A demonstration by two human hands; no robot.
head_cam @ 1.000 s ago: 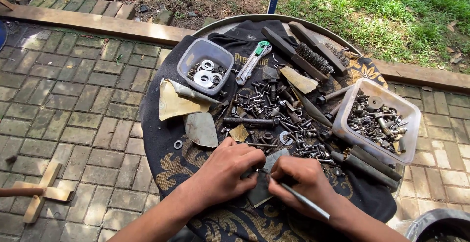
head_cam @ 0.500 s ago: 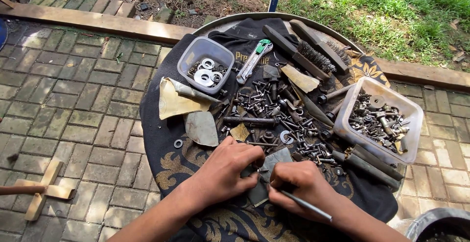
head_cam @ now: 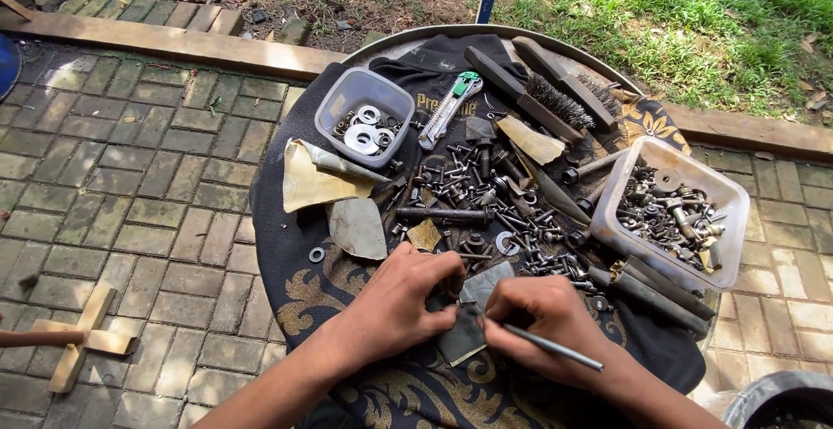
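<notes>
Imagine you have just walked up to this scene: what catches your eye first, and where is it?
First, the heap of dark bolts and nuts spread across the middle of the round cloth-covered tray. Nearest the viewer, the left hand and right hand meet over a grey scrap of sheet, the right gripping a thin metal rod. A clear tub of washers sits behind.

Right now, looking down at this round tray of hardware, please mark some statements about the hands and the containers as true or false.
1. The right hand holds a thin metal rod. True.
2. The small plastic tub contains flat washers. True.
3. The utility knife lies inside the larger plastic container. False: it lies on the dark cloth, beside the small tub.
4. The left hand grips the wire brush. False: it rests on a grey sheet scrap near the tray's front; the brush lies untouched at the back.
5. The tray stands on grass. False: brick paving lies beneath.
</notes>
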